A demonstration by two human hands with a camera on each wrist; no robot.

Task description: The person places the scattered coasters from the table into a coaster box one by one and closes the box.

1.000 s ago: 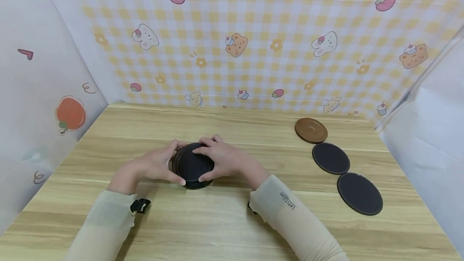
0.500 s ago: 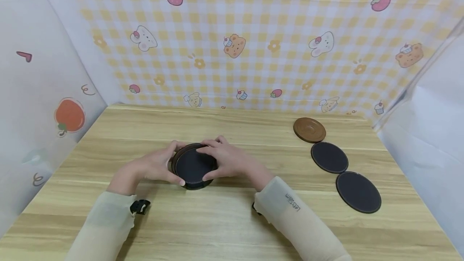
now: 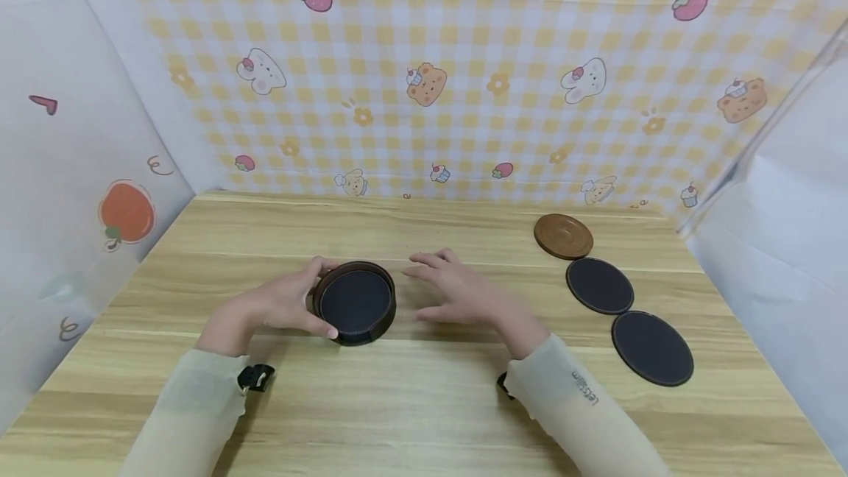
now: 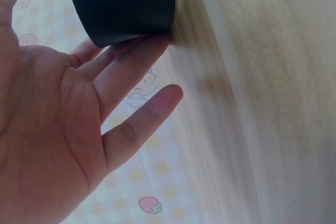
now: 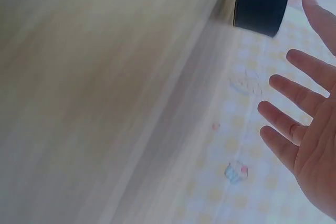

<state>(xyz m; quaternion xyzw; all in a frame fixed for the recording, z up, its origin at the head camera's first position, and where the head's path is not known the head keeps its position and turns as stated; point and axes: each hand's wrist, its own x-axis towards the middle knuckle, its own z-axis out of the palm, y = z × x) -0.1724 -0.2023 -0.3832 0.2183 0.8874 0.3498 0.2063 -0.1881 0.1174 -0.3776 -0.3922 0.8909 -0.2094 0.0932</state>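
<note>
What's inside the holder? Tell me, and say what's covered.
A black disc with a stitched edge lies inside the holder, which the left hand grips by its side. The disc covers whatever lies beneath it, so that cannot be seen.

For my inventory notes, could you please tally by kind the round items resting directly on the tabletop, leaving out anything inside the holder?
Flat black discs: 2
Brown disc: 1
Dark round holder: 1
Total: 4
</note>
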